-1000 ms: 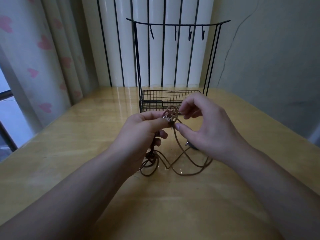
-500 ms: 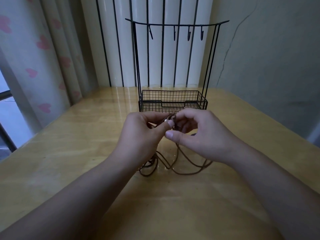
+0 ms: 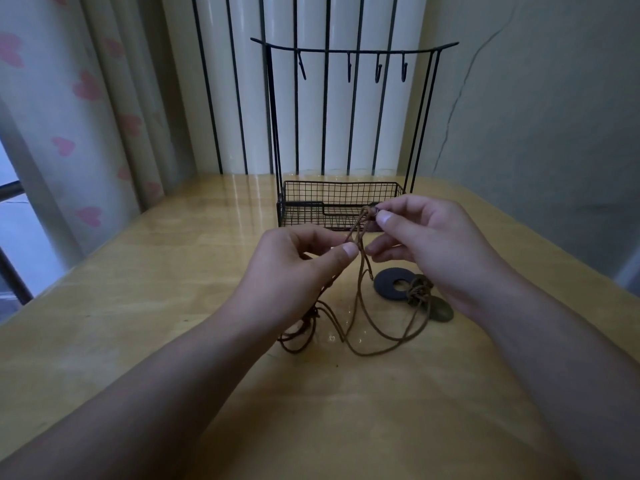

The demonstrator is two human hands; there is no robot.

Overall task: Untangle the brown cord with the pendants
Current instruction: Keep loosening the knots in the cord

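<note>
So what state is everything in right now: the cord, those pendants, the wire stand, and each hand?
Brown cord: still tangled, upper part lifted, loops lying on the table.
Dark ring pendant: flat on the table, cord knotted at its edge.
Bronze disc pendant: flat on the table.
Wire stand: upright, hooks bare.
Left hand: pinching the cord.
Right hand: pinching the cord's top end, by a small metal ring.

The scene is dim and slightly bluish, lit by weak daylight from the pale window opening [image 3: 14, 216] at the left edge. The glossy light wooden table [image 3: 194, 258] carries soft streaked reflections toward the back. Wide-angle distortion bows the edges; the near forearms look soft.
</note>
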